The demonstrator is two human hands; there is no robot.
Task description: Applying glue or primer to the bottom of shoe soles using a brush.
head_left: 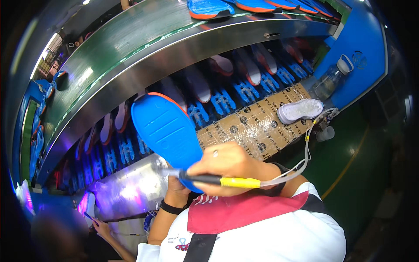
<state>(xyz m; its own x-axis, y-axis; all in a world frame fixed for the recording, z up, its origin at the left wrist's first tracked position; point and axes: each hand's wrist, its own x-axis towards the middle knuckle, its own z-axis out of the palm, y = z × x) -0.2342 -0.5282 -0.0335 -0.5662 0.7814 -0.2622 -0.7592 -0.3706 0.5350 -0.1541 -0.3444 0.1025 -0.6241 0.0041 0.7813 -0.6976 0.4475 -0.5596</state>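
My left hand (176,185) grips the narrow lower end of a large blue shoe sole (163,126) with an orange rim along its top edge. The sole is tilted up in front of me, with shallow grooves across its face. My right hand (229,163) is closed round a tube-fed brush (203,178) with a black handle and a yellow wrapped end. Its blurred tip lies in front of the sole's lower left edge; whether it touches cannot be told. My right fingers overlap the sole's lower right side. Thin clear tubes (288,175) run from the handle to the right.
A cardboard-covered ledge (244,129) holds a white shoe sole (301,110) and a clear bottle (327,83). Behind it, several soles sit on blue racks (246,91) under a green conveyor (109,56). Blue soles (209,8) lie on the conveyor. A co-worker's hand (103,228) works at lower left.
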